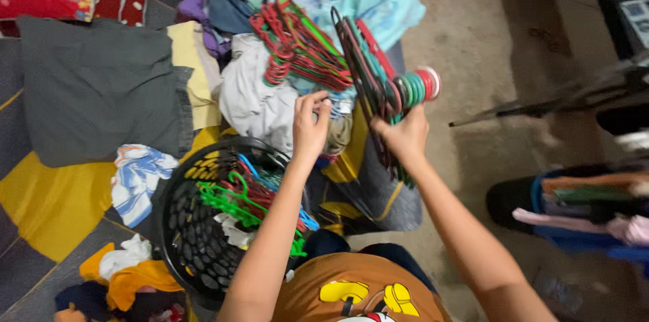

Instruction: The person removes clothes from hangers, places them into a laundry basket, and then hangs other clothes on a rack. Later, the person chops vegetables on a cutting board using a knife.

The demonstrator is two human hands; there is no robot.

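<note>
Two hanger bundles: right hand (404, 134), fingers clamped, holds one bundle of hangers (378, 75) centre-far; left hand (309, 126), fingers curled, touches clothes pile (253, 95) beside second bundle (297, 48). One black basket (179, 227), near left: loose green, red, blue hangers.

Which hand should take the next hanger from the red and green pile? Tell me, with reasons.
Probably left. The left hand is open beside the hanger pile on the clothes, while the right hand is shut on a bundle of hangers and has no free fingers.
</note>
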